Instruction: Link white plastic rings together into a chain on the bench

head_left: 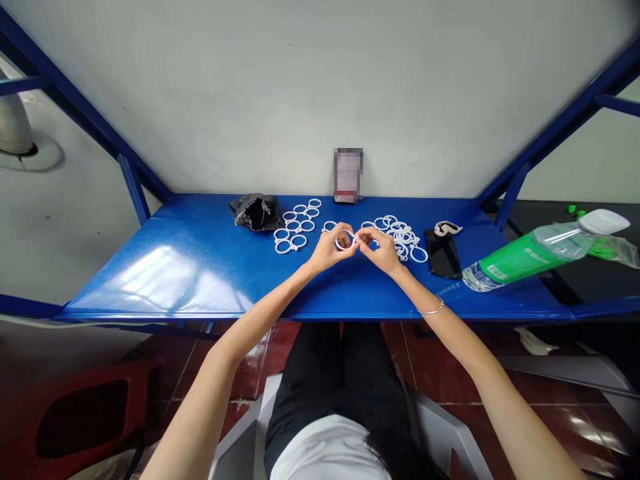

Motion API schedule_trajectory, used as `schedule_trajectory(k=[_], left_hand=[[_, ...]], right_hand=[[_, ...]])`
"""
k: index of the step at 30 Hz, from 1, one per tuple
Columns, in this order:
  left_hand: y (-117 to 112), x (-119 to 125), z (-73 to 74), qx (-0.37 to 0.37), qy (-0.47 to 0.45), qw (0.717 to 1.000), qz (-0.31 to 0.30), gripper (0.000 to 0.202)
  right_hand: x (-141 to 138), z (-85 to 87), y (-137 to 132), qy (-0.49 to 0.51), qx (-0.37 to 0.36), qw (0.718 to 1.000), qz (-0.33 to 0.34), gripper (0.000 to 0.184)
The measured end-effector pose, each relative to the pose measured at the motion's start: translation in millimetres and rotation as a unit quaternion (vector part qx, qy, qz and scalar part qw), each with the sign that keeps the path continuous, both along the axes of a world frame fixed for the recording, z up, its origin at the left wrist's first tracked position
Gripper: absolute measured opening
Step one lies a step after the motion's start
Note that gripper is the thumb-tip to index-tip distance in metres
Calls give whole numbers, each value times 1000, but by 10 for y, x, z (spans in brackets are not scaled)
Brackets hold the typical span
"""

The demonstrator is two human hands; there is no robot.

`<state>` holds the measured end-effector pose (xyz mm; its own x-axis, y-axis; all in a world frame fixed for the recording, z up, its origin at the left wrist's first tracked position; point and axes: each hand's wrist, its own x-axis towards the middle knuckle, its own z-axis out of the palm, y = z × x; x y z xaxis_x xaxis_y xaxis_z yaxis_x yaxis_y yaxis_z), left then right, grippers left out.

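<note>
A white plastic ring [337, 244] is held in front of me, over the middle of the blue table. My left hand [332, 249] is closed around its left side. At its right edge, the fingertips of my right hand [380, 251] pinch a small white part; its exact shape is hidden by the fingers. Another white ring [329, 227] lies just behind my left hand. To the right is a loose heap of white rings [404, 235], partly covered by my right hand. On the left several white rings [293, 226] lie spread flat in a group.
A crumpled black plastic bag [256, 212] lies open at the back left. A phone [349, 176] leans upright against the wall. On the right are a dark phone [443, 254], a white curled item [447, 229] and a tilted-looking green-labelled bottle [535, 257]. Blue frame bars flank the table [200, 267].
</note>
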<state>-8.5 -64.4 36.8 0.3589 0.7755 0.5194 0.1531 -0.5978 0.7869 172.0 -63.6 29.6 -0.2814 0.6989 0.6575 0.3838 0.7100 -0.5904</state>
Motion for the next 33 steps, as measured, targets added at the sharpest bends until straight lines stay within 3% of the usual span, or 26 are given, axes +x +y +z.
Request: schedule_trajectory(k=[33], left_hand=[[16, 3, -37, 4, 24, 999, 28, 31]], right_hand=[[-5, 8, -12, -4, -18, 1000, 5, 12]])
